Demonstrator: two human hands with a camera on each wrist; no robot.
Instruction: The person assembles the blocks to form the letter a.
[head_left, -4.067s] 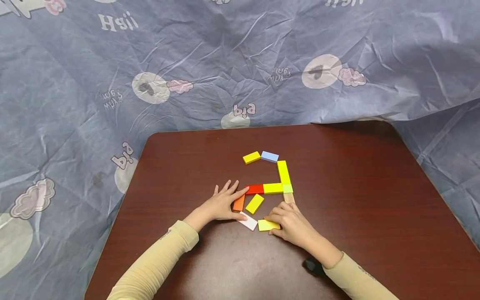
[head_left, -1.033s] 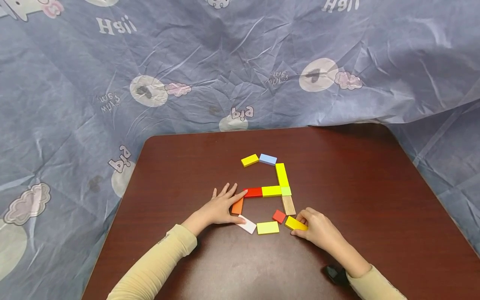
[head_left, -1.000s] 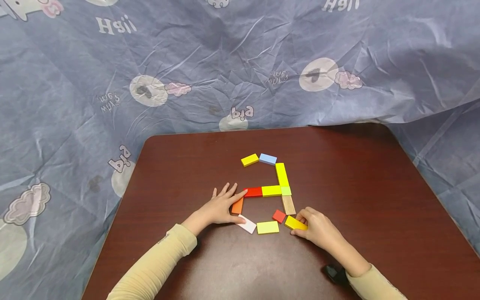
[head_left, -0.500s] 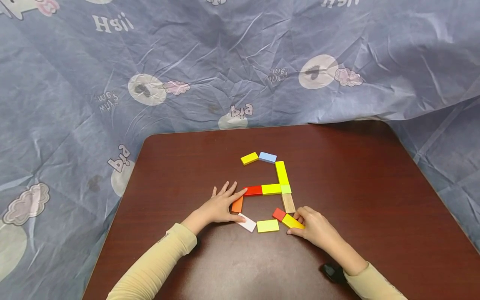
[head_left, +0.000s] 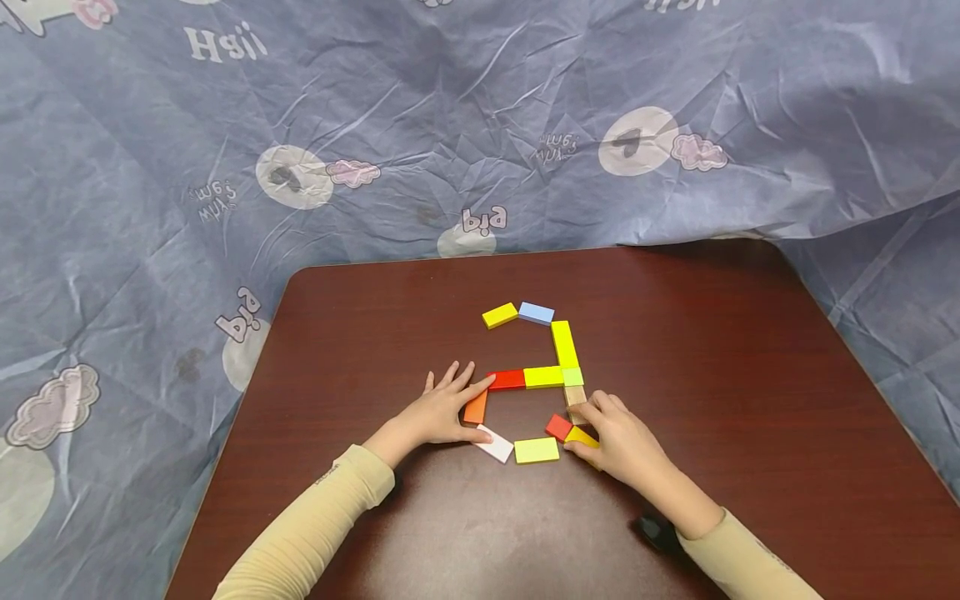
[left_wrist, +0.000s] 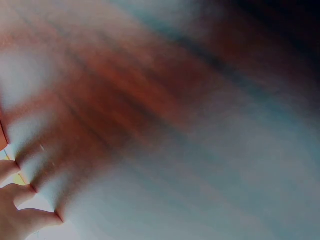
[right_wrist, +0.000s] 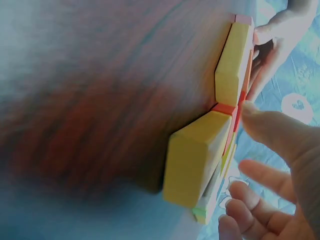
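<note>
My left hand lies with fingers spread at the left of a block outline. Its index fingertip touches the red block, its palm side is by the orange block, and its thumb rests on the white block. Over the lower right corner is my right hand, thumb and fingers apart. The thumb is at the slanted yellow block, which meets a small red block; the index finger is over the bare wooden block. In the right wrist view nothing is between the thumb and fingers.
A pale yellow block lies between the white and small red blocks. Further up are a yellow-green block, a light green block, an upright yellow block, a blue block and another yellow block. A patterned cloth hangs behind the table.
A loose yellow block left the middle; a small red block appeared. My right hand slid the slanted yellow block against it, released its grip and moved up-left. The left hand stayed put.
</note>
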